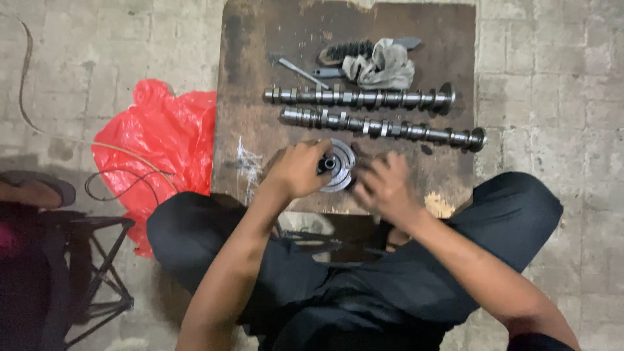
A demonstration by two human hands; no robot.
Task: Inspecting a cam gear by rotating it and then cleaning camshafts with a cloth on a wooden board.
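- Gear (338, 166): a round metal disc with a dark hub, lying flat near the front edge of the board (247, 117), the dark worn surface on the tiled floor (552, 84).
- Left hand (300, 168): fingers curled over the gear's left rim, gripping it.
- Right hand (385, 187): at the gear's right side, fingers bent toward it; blurred, so I cannot tell whether it grips or only touches.
- Two camshafts (364, 99) (383, 126): just behind the gear, lying side by side across the board, close but apart.
- Rag (382, 66): grey, crumpled, behind the camshafts, beside a black brush (348, 50) and a small tool (299, 69).
- Red bag (162, 140): on the floor left of the board, slack; its contents cannot be seen.
- Stool (97, 260): dark frame, far left of the gear.
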